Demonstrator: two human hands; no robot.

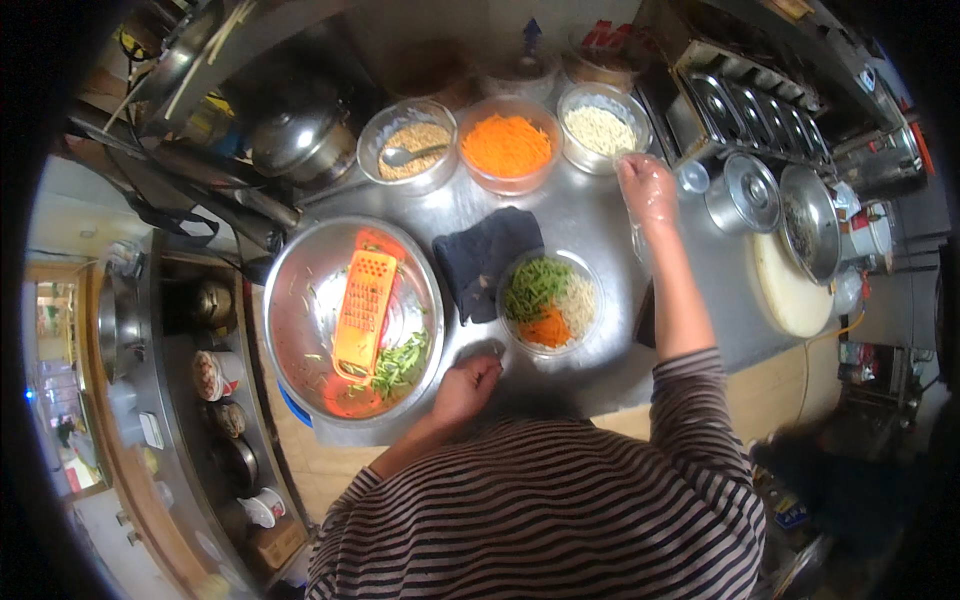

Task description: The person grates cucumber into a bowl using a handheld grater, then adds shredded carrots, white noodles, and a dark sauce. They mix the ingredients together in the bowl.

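Note:
My right hand (646, 184), in a clear plastic glove, is at the near right rim of a bowl of pale shreds (598, 129); its fingers are bunched, and what they hold cannot be made out. My left hand (469, 388) rests loosely curled near the counter's front edge, between a steel basin (281, 300) and a clear bowl (553, 349). That bowl contains green strips (536, 289), orange shreds (546, 328) and pale shreds. An orange plastic grater (365, 315) lies in the basin beside green shreds (401, 364). A dark folded cloth (480, 255) lies between basin and bowl.
Bowls of shredded carrot (508, 146) and a brown granular food with a spoon (409, 156) stand at the back. A lidded pot (750, 193), a steel bowl (810, 225) and a round white board (795, 292) are at the right. Shelves with tubs (217, 375) stand left.

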